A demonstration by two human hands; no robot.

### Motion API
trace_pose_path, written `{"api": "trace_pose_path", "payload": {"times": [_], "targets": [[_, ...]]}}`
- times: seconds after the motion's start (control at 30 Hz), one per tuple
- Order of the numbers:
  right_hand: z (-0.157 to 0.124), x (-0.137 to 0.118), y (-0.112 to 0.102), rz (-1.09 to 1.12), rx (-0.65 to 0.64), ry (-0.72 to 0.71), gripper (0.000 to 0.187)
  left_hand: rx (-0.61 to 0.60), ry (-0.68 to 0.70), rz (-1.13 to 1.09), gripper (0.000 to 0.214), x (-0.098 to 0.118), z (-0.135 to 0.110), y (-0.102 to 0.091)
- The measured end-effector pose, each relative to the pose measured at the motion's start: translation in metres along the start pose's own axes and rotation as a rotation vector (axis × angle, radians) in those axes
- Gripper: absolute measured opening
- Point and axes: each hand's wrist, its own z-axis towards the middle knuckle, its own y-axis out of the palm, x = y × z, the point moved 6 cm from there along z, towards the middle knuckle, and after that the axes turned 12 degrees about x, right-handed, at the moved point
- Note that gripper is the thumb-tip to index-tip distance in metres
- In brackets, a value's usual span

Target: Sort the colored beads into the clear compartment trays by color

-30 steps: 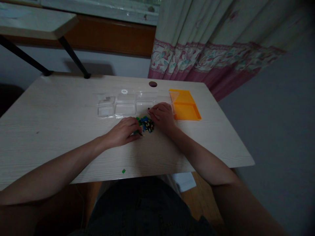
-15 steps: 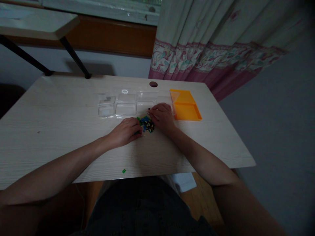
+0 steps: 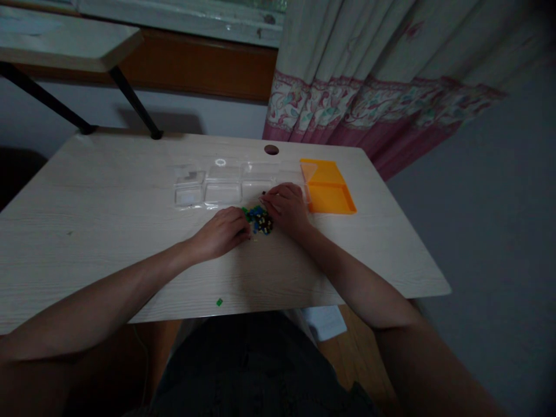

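A small heap of tiny building bricks (image 3: 262, 220), in blue, green, black and pale yellow, lies between my two hands. My left hand (image 3: 225, 233) rests at the heap's left edge with its fingers curled together; anything inside them is hidden. On the other side, my right hand (image 3: 285, 208) has thumb and fingers pinched at the heap's upper right, and what they hold is too small to make out. A tiny dark piece (image 3: 263, 193) shows by its fingertips. Just behind both hands are clear plastic compartment boxes (image 3: 222, 193), partly covered by my right hand.
An open orange case (image 3: 331, 198) lies right of the clear boxes. One green brick (image 3: 219, 302) sits near the front edge of the wooden desk (image 3: 130, 231). A cable hole (image 3: 271, 150) is at the back, and a raised shelf (image 3: 69, 43) stands at the back left.
Both hands stay almost in place; the left fingers shift very slightly at the heap's edge. The heap and boxes look the same.
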Motion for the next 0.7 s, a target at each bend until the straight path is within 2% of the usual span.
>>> {"api": "trace_pose_path", "payload": {"times": [0.13,0.3,0.5,0.7], "targets": [[0.001,-0.007,-0.004,0.024,0.009,-0.045,0.017,0.147,-0.12,-0.162,0.018,-0.014,-0.001,-0.009],[0.001,-0.033,-0.01,0.064,-0.005,-0.208,0.019,0.302,-0.267,-0.306,0.022,-0.032,-0.001,-0.013],[-0.005,-0.046,-0.004,0.015,-0.075,-0.216,0.021,0.309,-0.288,-0.312,0.023,-0.032,0.001,-0.015],[-0.008,-0.048,-0.003,0.024,-0.067,-0.201,0.018,0.309,-0.282,-0.302,0.023,-0.032,0.001,-0.013]]}}
